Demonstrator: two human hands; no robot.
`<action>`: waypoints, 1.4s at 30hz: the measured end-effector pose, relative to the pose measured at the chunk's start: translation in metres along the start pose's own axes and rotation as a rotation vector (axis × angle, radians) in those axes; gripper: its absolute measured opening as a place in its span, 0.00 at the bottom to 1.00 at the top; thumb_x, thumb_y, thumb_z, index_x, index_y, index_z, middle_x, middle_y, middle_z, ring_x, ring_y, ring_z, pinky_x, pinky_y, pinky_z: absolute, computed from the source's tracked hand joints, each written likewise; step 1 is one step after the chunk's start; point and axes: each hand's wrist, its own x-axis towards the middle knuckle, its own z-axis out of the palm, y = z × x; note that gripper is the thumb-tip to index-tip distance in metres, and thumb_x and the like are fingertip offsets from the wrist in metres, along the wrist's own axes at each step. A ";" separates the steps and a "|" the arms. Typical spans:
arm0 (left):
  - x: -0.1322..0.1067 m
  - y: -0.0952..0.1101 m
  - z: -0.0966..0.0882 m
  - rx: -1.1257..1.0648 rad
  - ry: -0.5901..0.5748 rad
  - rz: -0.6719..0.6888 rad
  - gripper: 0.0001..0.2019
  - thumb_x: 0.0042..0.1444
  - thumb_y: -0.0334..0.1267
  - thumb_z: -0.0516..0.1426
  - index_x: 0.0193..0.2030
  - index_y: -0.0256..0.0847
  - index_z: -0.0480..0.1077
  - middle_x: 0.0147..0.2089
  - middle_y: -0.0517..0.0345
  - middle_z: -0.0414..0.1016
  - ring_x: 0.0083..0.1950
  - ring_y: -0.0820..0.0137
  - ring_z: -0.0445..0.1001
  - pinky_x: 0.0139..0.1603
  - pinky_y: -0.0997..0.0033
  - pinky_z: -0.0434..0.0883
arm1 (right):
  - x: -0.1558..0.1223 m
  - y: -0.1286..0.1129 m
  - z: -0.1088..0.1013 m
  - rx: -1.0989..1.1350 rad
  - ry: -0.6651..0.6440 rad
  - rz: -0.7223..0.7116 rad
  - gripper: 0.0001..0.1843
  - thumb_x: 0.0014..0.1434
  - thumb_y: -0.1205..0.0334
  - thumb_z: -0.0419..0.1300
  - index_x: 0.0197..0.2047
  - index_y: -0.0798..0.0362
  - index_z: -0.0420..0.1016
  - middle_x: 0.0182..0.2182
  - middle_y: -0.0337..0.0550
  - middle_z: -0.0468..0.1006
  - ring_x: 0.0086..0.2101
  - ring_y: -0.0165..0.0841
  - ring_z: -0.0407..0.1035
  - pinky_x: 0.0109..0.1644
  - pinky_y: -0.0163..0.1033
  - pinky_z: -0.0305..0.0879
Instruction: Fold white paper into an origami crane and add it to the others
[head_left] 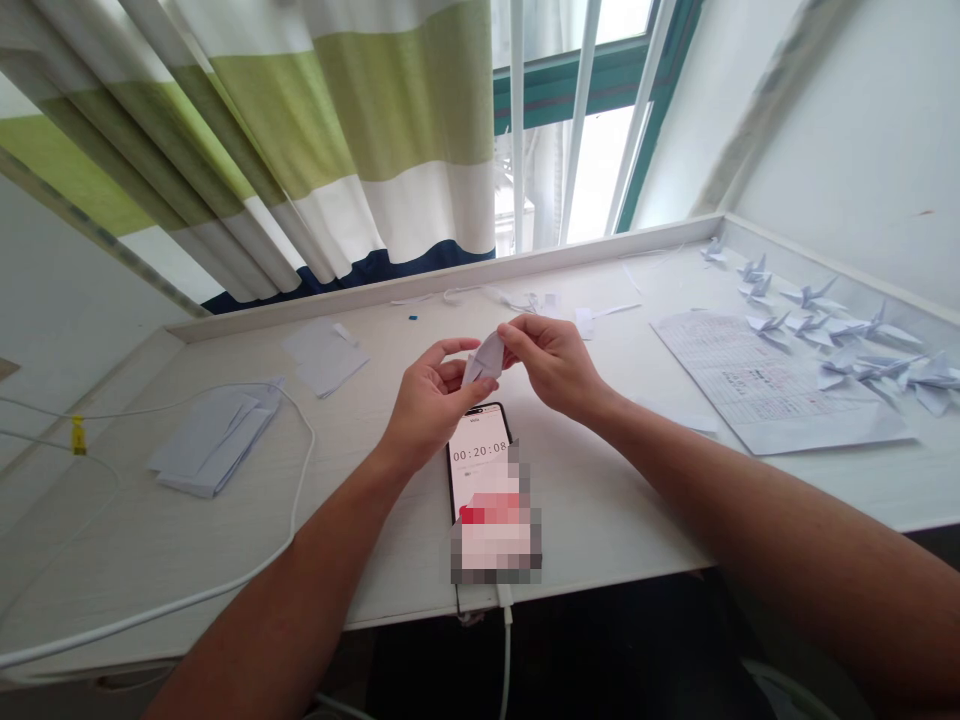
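Observation:
A small piece of folded white paper point(486, 362) is held up above the desk between my two hands. My left hand point(433, 392) grips its lower left part with the thumb in front, the other fingers curled behind it. At the paper's upper right tip, my right hand point(551, 358) pinches it between thumb and forefinger. Just below the hands lies a phone point(480, 435) showing a running time display, its lower part blurred out. Several folded paper cranes point(810, 292) stand at the right side of the desk.
A written sheet point(750, 385) lies at the right, partly under some cranes. At the left are a stack of folded paper point(217, 440), loose sheets point(322, 355) and a white cable point(311, 440). Paper scraps point(585, 322) lie toward the back, before the raised desk rim point(360, 300) and curtain point(300, 120).

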 end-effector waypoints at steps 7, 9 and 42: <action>0.004 -0.001 -0.006 -0.046 0.014 -0.055 0.28 0.48 0.42 0.76 0.54 0.38 0.75 0.35 0.54 0.86 0.36 0.64 0.84 0.45 0.61 0.76 | 0.003 0.004 0.000 0.061 0.083 -0.009 0.19 0.67 0.47 0.65 0.33 0.55 0.79 0.26 0.41 0.80 0.29 0.31 0.75 0.36 0.40 0.76; 0.005 -0.001 -0.006 -0.068 0.005 -0.065 0.27 0.48 0.43 0.76 0.52 0.36 0.76 0.36 0.53 0.86 0.36 0.65 0.83 0.45 0.61 0.76 | 0.002 0.003 0.000 0.076 0.096 -0.006 0.18 0.68 0.49 0.65 0.33 0.55 0.79 0.26 0.41 0.80 0.28 0.31 0.75 0.36 0.40 0.77; 0.000 0.000 -0.006 0.020 -0.042 -0.042 0.24 0.65 0.57 0.61 0.41 0.34 0.82 0.38 0.43 0.86 0.38 0.60 0.84 0.40 0.63 0.76 | 0.002 0.006 0.001 0.113 -0.006 0.095 0.19 0.67 0.47 0.65 0.32 0.53 0.77 0.26 0.39 0.78 0.28 0.30 0.76 0.37 0.39 0.77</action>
